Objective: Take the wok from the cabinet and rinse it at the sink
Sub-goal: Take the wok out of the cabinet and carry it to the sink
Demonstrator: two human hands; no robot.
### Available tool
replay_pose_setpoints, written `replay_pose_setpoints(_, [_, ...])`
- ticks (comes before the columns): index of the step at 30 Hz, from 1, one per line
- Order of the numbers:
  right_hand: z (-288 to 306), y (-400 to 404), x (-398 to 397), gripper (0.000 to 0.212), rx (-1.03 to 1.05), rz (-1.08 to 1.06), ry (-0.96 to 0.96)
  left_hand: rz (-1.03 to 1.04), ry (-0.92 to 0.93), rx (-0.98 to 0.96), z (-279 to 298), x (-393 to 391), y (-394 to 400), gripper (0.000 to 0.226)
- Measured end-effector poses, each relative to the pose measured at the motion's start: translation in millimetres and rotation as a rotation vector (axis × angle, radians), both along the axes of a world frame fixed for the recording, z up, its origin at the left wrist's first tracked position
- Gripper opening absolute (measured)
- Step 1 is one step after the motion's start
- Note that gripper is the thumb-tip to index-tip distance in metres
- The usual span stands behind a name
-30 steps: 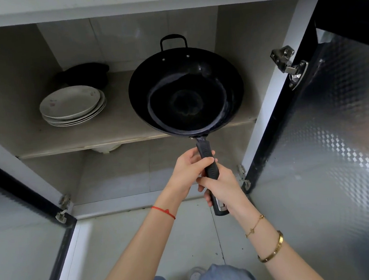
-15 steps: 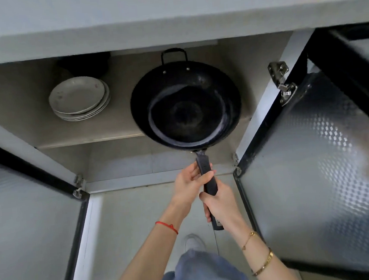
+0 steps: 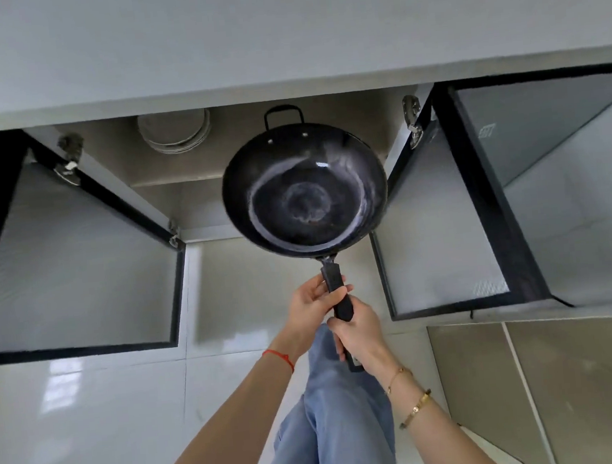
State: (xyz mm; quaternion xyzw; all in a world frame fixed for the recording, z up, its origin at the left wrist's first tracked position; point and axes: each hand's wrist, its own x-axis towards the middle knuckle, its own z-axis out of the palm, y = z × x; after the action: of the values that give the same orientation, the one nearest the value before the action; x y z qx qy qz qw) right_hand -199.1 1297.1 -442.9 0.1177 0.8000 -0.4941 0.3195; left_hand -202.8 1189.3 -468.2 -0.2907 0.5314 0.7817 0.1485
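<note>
A black wok with a small loop handle at its far rim hangs in the air in front of the open cabinet, clear of the shelf. Both hands grip its long black handle. My left hand holds the upper part near the bowl. My right hand is wrapped around the lower part, just below the left. The inside of the wok shows pale dried rings. No sink is in view.
A stack of pale plates sits on the cabinet shelf, partly hidden by the countertop edge. Two glass cabinet doors stand open, the left door and the right door. Below are my jeans-clad legs and the tiled floor.
The wok has come out of the cabinet and toward me, off the shelf. My view has risen, so the countertop now hides most of the shelf and plates.
</note>
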Motion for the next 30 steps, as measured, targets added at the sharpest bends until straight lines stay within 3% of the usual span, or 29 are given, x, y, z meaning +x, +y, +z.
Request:
replay_pose_setpoints(13, [144,41,132,0.013,0.017,0.071,-0.052,0.062,-0.065,0.005,150,142,40,0.043])
replay_pose_setpoints(18, [183,51,155,0.014,0.025,0.139,-0.017,0.123,-0.056,-0.001,190,172,52,0.031])
replay_pose_setpoints(30, [240,63,166,0.018,-0.036,0.391,0.075,0.322,0.037,-0.033,254,206,63,0.029])
